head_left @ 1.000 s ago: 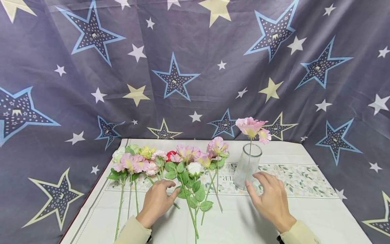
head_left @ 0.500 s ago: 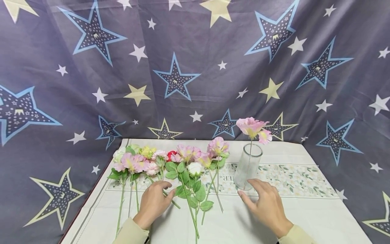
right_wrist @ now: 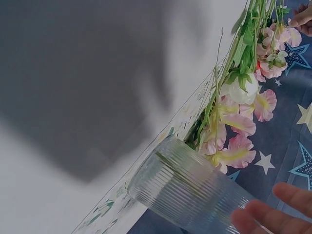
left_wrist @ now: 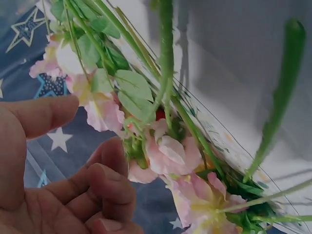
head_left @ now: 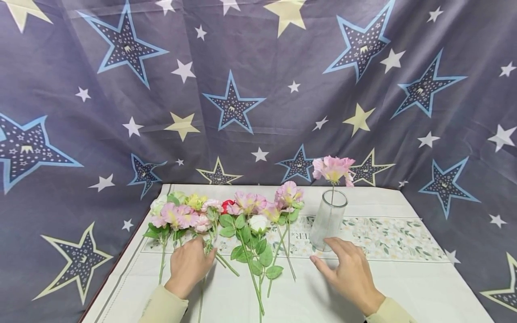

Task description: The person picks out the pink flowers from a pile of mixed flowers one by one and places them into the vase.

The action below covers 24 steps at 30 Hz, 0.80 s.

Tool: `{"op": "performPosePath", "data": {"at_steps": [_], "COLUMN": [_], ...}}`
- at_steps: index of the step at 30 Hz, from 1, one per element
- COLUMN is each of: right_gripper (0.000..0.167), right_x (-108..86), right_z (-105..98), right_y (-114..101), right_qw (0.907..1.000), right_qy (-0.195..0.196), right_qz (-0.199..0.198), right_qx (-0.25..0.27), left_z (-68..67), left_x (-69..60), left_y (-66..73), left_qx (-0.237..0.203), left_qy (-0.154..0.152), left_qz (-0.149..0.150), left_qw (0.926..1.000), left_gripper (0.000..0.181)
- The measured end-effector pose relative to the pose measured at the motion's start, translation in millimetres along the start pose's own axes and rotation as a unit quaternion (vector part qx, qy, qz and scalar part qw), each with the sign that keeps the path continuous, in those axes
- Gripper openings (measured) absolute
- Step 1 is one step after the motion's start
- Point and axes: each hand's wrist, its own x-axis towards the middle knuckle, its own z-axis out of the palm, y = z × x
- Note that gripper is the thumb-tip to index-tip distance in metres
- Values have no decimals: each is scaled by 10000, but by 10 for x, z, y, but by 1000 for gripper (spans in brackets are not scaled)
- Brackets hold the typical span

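My left hand hovers among flower stems at the left, fingers loosely bent. In the left wrist view, thumb and fingers stand apart beside a pale pink rose, with no stem visibly between them. Green stems cross close to the camera. My right hand has its fingers spread at the lower part of a ribbed clear glass vase; whether they touch it I cannot tell. One pink-and-yellow flower stands upright in the vase, its stem visible through the glass.
Several artificial flowers lie in a row: pink-and-yellow blooms, a white rose, a red bloom and a yellow one. Their stems point toward the front. A white tablecloth covers the table; a starry curtain hangs behind.
My left hand has moved left and a little down over the left-hand stems. My right hand has shifted slightly left. The flower in the vase has turned a little; the vase has not moved.
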Motion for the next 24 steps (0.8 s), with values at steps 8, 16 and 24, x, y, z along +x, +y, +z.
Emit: {"op": "performPosePath", "data": {"at_steps": [8, 16, 24], "right_gripper": [51, 49, 48], "right_x": [1, 7, -3], "right_z": [-6, -13, -14], "right_y": [-11, -13, -14], "right_qw": [9999, 9998, 9997], "right_qy": [55, 142, 161], "right_qz": [-94, -165, -154], "right_qx": [40, 42, 51], "left_z": [-18, 48, 120], "left_x": [13, -2, -50], "left_y": [-109, -128, -134], "left_qx": [251, 246, 194], "left_qy": [-616, -1050, -1420], "left_qz": [-165, -235, -283], "left_qw": [9977, 9939, 9893], "left_gripper": [45, 45, 38]}}
